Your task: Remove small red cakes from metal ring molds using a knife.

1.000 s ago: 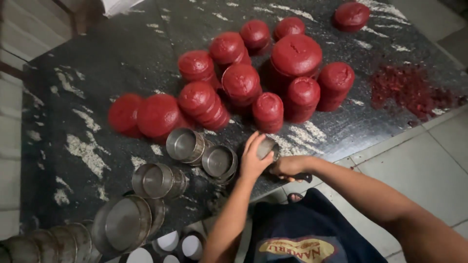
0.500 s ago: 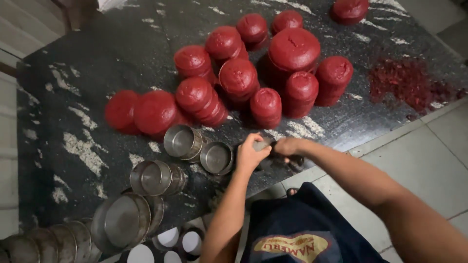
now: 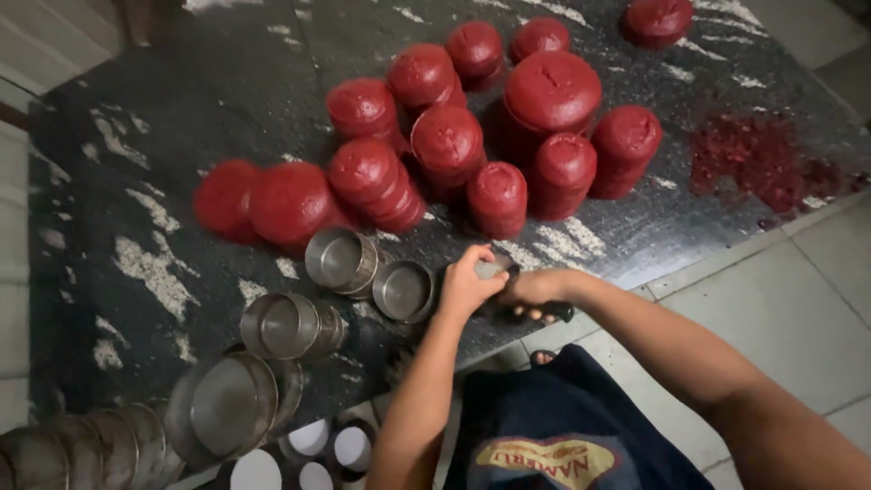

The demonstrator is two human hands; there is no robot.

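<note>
My left hand grips a small round metal tin at the front edge of the dark stone counter. My right hand meets it from the right and holds a dark-handled tool, probably a knife, against the tin. The blade is hidden by my hands. Just beyond stand several red cylinder-shaped cakes; the biggest one is in their middle.
Empty metal tins lie left of my hands, such as one and a second, with larger ones stacked lower left. Red crumbs are spread at the counter's right. Pale floor tiles lie to the right. White round lids sit below.
Both hands have stayed together on the tin and shifted slightly toward the counter's front edge; the tin has turned in my left hand.
</note>
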